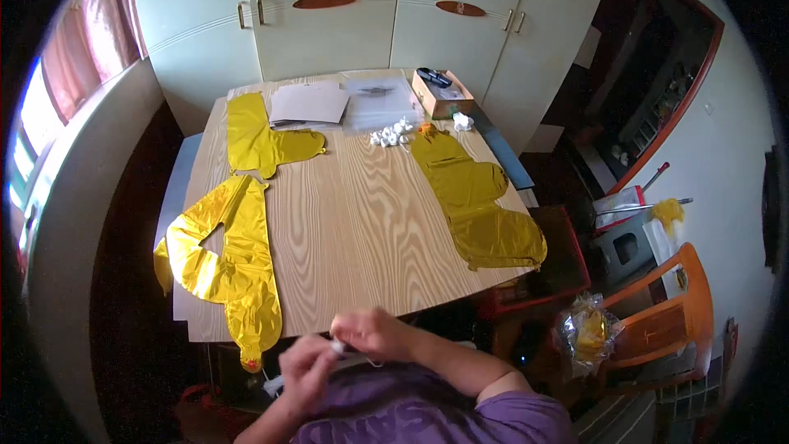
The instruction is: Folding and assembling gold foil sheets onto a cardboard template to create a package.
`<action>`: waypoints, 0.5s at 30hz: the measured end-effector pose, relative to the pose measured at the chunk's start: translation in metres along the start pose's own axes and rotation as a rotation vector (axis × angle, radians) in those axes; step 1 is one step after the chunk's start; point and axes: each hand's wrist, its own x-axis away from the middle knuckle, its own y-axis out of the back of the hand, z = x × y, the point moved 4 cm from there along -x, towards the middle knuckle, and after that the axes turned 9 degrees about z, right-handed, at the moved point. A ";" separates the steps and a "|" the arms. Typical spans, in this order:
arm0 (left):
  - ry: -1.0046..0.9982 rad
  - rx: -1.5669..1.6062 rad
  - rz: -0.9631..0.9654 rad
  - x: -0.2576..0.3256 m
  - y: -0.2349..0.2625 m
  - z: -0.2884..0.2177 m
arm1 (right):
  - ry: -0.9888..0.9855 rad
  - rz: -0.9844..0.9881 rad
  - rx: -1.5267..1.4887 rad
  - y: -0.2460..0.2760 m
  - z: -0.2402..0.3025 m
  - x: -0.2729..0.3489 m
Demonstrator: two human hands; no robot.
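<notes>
Close in front of my chest, just past the table's near edge, my two hands meet with fingers pinched. Between the fingertips of my left hand (304,368) is a small white bundle of string (338,347). My right hand (375,334) pinches beside it, and a thin loop of white string (375,363) hangs under that hand. What exactly the right fingertips grip is partly hidden. Several similar white bundles (391,134) lie in a pile toward the back of the table (353,222).
Flat gold foil balloons lie on the table: one at the back left (261,141), one at the front left (238,251), one on the right (472,197). Behind are grey cards (309,104), clear plastic sheets (382,103) and a box (444,94). A wooden chair (670,329) stands right.
</notes>
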 end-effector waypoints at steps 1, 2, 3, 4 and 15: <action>0.068 0.090 -0.104 -0.004 0.008 0.002 | 0.040 0.057 -0.001 -0.012 -0.001 0.004; 0.087 0.041 -0.156 -0.008 0.016 0.007 | 0.134 0.157 0.054 -0.020 0.003 0.010; 0.155 0.008 -0.182 -0.008 0.018 0.007 | 0.060 0.287 0.044 -0.023 0.014 0.010; 0.133 -0.018 -0.150 -0.001 0.015 0.015 | 0.100 0.226 -0.060 -0.017 0.032 0.005; 0.239 0.389 -0.019 -0.002 0.005 0.016 | -0.041 0.052 -0.044 -0.014 0.001 0.001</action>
